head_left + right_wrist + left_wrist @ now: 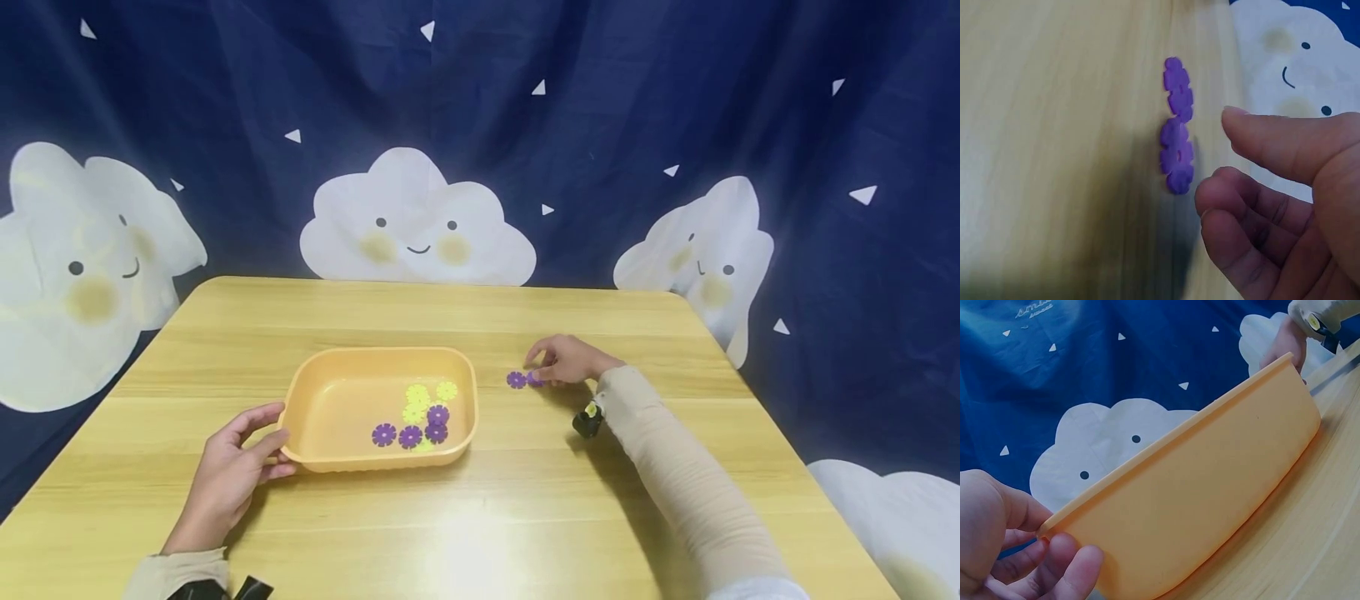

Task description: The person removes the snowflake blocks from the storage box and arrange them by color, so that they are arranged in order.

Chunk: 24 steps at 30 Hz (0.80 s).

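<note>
Left hand (pixel 228 475) grips tray (pixel 315 454) corner.

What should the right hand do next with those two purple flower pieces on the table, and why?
Probably close thumb and fingers on the nearer purple piece. The right hand hovers beside it with nothing in its grip, both purple pieces lie flat on the table, and the left hand steadies the orange tray that holds similar pieces.
</note>
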Motion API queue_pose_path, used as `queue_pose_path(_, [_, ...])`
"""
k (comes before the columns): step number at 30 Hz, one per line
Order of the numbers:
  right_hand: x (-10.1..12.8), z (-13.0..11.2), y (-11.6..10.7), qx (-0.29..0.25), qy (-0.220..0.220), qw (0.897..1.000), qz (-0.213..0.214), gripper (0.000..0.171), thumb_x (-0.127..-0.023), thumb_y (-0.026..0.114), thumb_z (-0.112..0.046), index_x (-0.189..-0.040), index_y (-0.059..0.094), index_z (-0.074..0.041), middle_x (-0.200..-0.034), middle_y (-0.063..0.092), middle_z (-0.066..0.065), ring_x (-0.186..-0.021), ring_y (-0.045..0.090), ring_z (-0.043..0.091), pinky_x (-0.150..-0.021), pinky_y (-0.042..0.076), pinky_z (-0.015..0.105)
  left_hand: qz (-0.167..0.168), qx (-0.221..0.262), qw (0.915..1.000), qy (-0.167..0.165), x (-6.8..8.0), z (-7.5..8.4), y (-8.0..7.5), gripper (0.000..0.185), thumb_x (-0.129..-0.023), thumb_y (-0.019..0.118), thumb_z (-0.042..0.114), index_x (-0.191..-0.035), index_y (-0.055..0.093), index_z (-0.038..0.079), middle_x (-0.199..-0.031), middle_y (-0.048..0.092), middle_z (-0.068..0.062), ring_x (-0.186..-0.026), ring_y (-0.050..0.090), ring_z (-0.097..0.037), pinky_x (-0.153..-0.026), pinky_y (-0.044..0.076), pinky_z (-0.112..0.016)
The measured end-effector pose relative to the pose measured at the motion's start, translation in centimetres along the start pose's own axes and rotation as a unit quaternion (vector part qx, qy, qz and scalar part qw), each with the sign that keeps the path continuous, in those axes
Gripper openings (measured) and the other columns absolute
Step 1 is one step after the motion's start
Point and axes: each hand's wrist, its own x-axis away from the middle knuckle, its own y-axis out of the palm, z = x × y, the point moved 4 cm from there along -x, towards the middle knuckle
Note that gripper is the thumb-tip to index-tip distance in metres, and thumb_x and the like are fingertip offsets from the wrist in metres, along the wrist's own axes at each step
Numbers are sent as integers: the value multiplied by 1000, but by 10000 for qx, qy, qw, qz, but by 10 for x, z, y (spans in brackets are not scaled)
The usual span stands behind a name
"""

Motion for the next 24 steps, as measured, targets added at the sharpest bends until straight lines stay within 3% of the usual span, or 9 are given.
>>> queue_pose_path(7, [-5, -11, -3, 95, -151, 9998, 78, 25, -92, 67, -11, -116, 63, -3, -80, 68, 7, -62, 63, 18, -57, 54, 28, -45, 45, 10000, 53, 2, 2, 0, 46, -96, 59, 4, -137, 40, -6, -125, 41, -8, -72, 59, -14, -62, 62, -30])
queue_pose_path(13, [-7, -22, -2, 22, -413, 9991, 101, 21, -93, 63, -5, -113, 62, 1, -82, 67, 10, -65, 65, 23, -55, 55, 29, -75, 3, 9999, 77, 1, 2, 1, 46, -97, 57, 2, -138, 38, -8, -129, 39, -12, -71, 59, -14, -62, 62, -30])
queue_pose_path(19, [-7, -35, -4, -136, -676, 9975, 125, 23, -93, 58, -1, -115, 60, 5, -83, 66, 9, -69, 65, 24, -62, 58, 29, -49, -64, 9999, 124, 1, 3, 1, 44, -97, 56, 1, -136, 39, -9, -129, 39, -14, -70, 58, -14, -61, 62, -30])
queue_pose_path(24, [-8, -46, -4, -451, -766, 9960, 45, 25, -94, 52, 0, -117, 58, 8, -81, 64, 12, -67, 62, 24, -60, 57, 32, -18, -20, 9999, 138, 3, 4, 1, 44, -96, 57, 2, -135, 40, -9, -125, 41, -12, -70, 58, -13, -60, 62, -30])
